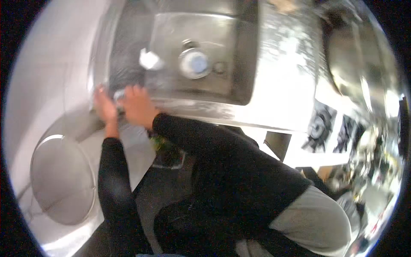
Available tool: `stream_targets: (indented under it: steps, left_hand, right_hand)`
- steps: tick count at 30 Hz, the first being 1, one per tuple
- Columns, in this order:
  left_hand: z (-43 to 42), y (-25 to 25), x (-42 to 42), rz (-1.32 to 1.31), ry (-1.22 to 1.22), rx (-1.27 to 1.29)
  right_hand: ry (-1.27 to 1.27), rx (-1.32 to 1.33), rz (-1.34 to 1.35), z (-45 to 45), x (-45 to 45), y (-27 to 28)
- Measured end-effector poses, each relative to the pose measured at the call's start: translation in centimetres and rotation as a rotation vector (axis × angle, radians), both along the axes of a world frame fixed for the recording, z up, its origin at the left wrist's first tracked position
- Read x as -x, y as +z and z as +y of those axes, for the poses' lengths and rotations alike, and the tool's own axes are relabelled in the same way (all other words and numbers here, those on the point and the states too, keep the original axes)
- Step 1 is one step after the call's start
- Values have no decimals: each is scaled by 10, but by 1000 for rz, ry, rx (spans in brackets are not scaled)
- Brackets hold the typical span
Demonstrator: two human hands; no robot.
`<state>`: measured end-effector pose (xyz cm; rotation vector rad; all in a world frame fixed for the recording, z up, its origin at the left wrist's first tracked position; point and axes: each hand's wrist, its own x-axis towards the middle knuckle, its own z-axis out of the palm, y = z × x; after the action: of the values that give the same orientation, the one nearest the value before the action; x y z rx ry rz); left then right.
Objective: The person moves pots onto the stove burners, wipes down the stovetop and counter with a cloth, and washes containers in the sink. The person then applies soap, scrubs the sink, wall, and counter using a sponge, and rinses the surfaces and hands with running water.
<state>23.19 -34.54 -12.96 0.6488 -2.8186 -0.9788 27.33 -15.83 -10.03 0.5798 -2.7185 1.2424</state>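
Both my hands are at the near left corner of the steel sink [192,95], close together and blurred. My left hand [105,107] is at the rim with its fingers pointing up, seemingly closed. Beside it, my right hand [139,108] has its fingers curled over the edge. A small greyish thing [119,95] shows between the two hands; its kind is too blurred to make out. Inside the basin lie a white crumpled piece [150,60] and a round white thing with a blue middle [196,63].
A wet steel drainboard [284,64] extends right of the basin. Gas burners [320,128] and a large metal pot or bowl [357,51] are farther right. A round bin-like container [64,180] stands at lower left, beside a pale wall [47,73].
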Motion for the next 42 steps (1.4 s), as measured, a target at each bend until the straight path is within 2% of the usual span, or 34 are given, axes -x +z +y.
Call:
stream_targets:
  steps: [2,4,6,7,9,10,12,13,14,15,16,17,18,20,22,24,25,26,27,28,31,32,35,38,40,42]
  left_hand:
    - [12,-1,1,-149,-113,660]
    - [34,1,-4,-169,-109,705]
    - [45,6,-19,-220,-74,764]
    - [51,9,-21,-270,-133,756]
    - [75,41,-30,-405,-260,720]
    - [75,42,-33,-388,-234,717]
    - [69,22,-33,-305,-291,616]
    - [67,12,-30,-295,-258,617]
    - [63,3,-26,-352,-339,675]
    - [60,6,-28,-392,-354,707]
    - [56,10,-30,-432,-370,740]
    - [68,23,-31,-398,-329,683]
    - [78,33,-31,-366,-296,624]
    - [89,59,-24,-363,-255,589]
    - [79,57,-8,-380,-236,557]
    - [52,44,19,-150,-223,385]
    - [41,36,29,-166,-225,388]
    - [34,24,39,-41,-313,508]
    - [31,10,50,91,-399,614]
    - [26,4,60,98,-423,638]
    - [41,18,60,36,-386,594]
    - [40,16,65,11,-359,623]
    - [42,21,68,-2,-348,617]
    - [39,21,69,-29,-336,637]
    - [37,19,68,15,-332,631]
    - [32,14,69,75,-343,648]
  right_hand:
    - [-24,66,192,43,-38,-7]
    - [-44,38,185,101,-69,-10]
    - [18,-108,131,179,-93,6]
    - [70,-148,98,212,-100,-9]
    - [33,-301,-61,282,-133,16]
    - [56,-339,-67,313,-143,38]
    - [112,-267,21,364,-148,31]
    - [86,-255,75,384,-147,34]
    - [71,-238,128,399,-138,36]
    - [0,-251,7,410,-128,33]
    - [-73,-260,-122,410,-114,28]
    - [-165,-162,-175,401,-95,30]
    - [-196,-102,-152,387,-70,47]
    - [-198,-115,-474,362,-8,67]
    - [-43,-219,-427,334,53,51]
    - [206,-289,-439,301,105,-6]
    - [280,-300,-323,280,125,-53]
    - [348,-322,-212,259,135,-105]
    - [338,-400,-245,236,136,-155]
    - [327,-487,-280,221,139,-193]
    - [288,-581,-260,207,124,-249]
    - [305,-580,-270,200,130,-253]
    - [616,-778,-522,174,140,-257]
    - [702,-841,-849,169,178,-260]
    - [571,-610,-520,208,199,-248]
    - [841,-671,-149,269,274,-169]
